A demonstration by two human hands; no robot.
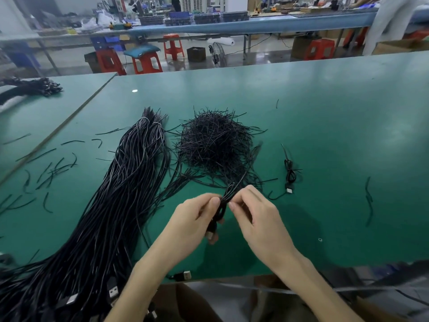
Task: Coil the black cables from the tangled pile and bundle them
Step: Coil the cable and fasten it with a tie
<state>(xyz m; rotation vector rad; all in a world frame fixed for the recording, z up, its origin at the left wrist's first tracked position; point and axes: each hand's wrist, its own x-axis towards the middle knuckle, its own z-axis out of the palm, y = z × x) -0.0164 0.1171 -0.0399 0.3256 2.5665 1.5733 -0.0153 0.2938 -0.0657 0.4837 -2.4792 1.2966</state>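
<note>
The green-matted bench fills most of my view. Its biggest load is a long sheaf of black cables, which runs from the near-left corner toward the middle and is banded by pale ties at its far end. Just beside it, mid-bench, sits a round tangled heap of short black wire pieces. More such pieces lie scattered toward the left edge.

Between that heap and the near edge, both hands meet on the cable in work, a small folded black cable coil that is held up off the mat. The left hand has its fingers curled round the coil's lower part. The right hand pinches the coil's waist with thumb and forefinger, and its other fingers are bent. I judge a tie is going round the waist, but I cannot make out the tie itself. A small tied black cable with a silver plug lies to the right of the heap.

The risk, as I see it, is springback. If either pinch eases before the waist is bound, the loops could open and the coil would need redoing. The coil's top also sits in the heap's near fringe, so loose pieces could catch in the wrap or get dragged along.
</note>
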